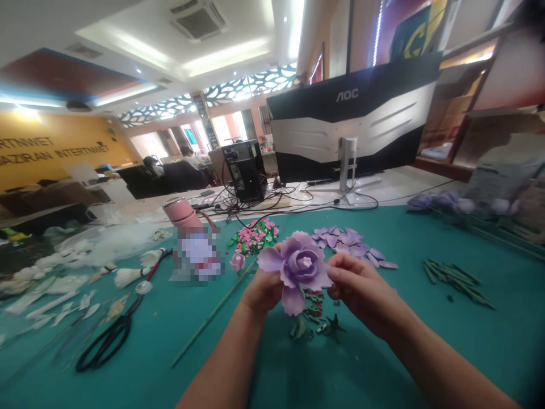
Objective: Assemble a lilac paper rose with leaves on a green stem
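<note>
1. Head view, edges and room for moving: both forearms entering from the bottom edge, the left hand (261, 292) and right hand (361, 292) meeting near the middle of the frame. A wide stretch of green mat (383, 363) to the right of the right forearm, and a narrower stretch to the left of the left forearm. Far edge of the mat just beyond the hands, against a white desk (404, 184).
2. Flower and fingers: lilac flower (298, 267) held between both hands, upright and facing up. Left fingers curled behind and under its left side, mostly hidden. Right fingers (340, 272) bent and pinching its right side, tips against the lower petals. Both hands grasping, neither released.
3. Mat: loose petals (340, 241) just beyond the right hand; pink blossoms (254, 236) and a small bud (237, 262) just beyond the left. Dark green leaves (315, 318) directly below the flower. Long stem (213, 312) beside the left wrist, short stems (455, 282) well to the right, black scissors (108, 341) well to the left, near white scraps (51, 289).
4. Room: pink flask (183, 213) at the mat's far edge, monitor (353, 108) and PC tower (244, 170) on the desk. Two seated people (170, 167) far off, before a yellow wall (55, 136).
</note>
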`<state>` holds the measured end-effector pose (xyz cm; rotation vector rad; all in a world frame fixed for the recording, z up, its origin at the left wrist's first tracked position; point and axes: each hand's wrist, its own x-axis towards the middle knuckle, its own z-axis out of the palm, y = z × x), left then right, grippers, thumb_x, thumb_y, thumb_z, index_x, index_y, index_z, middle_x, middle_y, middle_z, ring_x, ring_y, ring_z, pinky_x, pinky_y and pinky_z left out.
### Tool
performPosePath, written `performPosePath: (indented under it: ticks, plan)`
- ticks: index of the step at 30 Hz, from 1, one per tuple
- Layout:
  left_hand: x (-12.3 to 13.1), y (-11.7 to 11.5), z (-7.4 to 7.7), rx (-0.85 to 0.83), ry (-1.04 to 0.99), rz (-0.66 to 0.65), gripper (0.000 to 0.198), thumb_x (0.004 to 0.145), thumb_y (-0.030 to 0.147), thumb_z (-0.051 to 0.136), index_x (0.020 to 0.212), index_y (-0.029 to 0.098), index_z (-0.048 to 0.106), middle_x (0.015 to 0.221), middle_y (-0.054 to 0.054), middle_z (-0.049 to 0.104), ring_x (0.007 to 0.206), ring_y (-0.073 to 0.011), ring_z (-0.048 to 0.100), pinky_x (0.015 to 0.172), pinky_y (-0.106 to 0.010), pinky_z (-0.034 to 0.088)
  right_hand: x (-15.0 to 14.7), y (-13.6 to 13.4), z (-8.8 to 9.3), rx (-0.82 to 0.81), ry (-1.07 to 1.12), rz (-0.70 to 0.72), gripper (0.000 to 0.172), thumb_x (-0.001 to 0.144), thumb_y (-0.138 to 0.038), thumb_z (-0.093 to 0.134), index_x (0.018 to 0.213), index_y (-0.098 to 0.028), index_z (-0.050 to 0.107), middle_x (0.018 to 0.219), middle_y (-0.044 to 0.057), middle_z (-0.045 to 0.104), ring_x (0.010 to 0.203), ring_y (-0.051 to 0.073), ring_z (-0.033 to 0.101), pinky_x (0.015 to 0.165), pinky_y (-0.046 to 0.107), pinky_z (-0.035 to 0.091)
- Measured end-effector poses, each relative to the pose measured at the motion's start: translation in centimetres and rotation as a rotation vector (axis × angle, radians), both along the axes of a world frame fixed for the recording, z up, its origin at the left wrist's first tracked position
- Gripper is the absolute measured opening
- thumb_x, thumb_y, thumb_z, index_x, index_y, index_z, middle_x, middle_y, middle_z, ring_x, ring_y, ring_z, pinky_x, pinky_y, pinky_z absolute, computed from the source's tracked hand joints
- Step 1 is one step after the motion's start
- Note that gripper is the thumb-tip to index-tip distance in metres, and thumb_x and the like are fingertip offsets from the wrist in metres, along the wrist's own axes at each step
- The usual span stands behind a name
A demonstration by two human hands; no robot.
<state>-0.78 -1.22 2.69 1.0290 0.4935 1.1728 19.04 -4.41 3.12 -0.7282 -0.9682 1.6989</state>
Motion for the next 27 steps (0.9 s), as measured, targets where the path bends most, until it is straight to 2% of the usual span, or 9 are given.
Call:
performPosePath:
  ticks: [6,15,22,27]
  plan:
    - [0.39,-0.39,-0.09,-0.028,-0.01,-0.017,0.059,0.056,0.037,0.089,0.107,0.018,0.065,0.098,-0.008,0.071,0.098,-0.0272,0.067,0.09,-0.037,0.052,0.11,0.39,-0.13,0.007,-0.019,-0.046,0.023,0.073,-0.034,0.081,0.076,-0.02,0.064,0.061,-0.004,0.057,0.057,0.009,0.05,0.058,0.023,0.038]
    - [0.13,-0.21,-0.39,-0.034,-0.02,-0.001,0.066,0.056,0.034,0.089,0.114,0.019,0.062,0.101,-0.007,0.068,0.1,-0.026,0.066,0.089,-0.034,0.052,0.08,0.37,0.02,0.035,-0.042,-0.078,0.024,0.072,-0.034,0.081,0.074,-0.02,0.062,0.06,-0.004,0.057,0.057,0.009,0.05,0.057,0.024,0.038]
    - [-0.11,-0.32,-0.52,-0.024,-0.016,-0.002,0.063,0.057,0.035,0.09,0.112,0.019,0.062,0.098,-0.006,0.067,0.098,-0.0249,0.065,0.084,-0.032,0.053,0.09,0.17,0.12,0.062,-0.063,-0.117,0.024,0.071,-0.034,0.082,0.074,-0.021,0.063,0.061,-0.004,0.056,0.057,0.009,0.05,0.058,0.026,0.039]
    - [0.24,-0.44,-0.35,-0.047,0.008,0.007,0.049,0.061,0.03,0.089,0.101,0.019,0.063,0.092,-0.003,0.065,0.087,-0.0185,0.066,0.072,-0.025,0.052,0.51,0.54,0.0,0.07,-0.085,-0.136,0.024,0.071,-0.036,0.082,0.074,-0.021,0.064,0.062,-0.004,0.056,0.058,0.01,0.049,0.059,0.027,0.038]
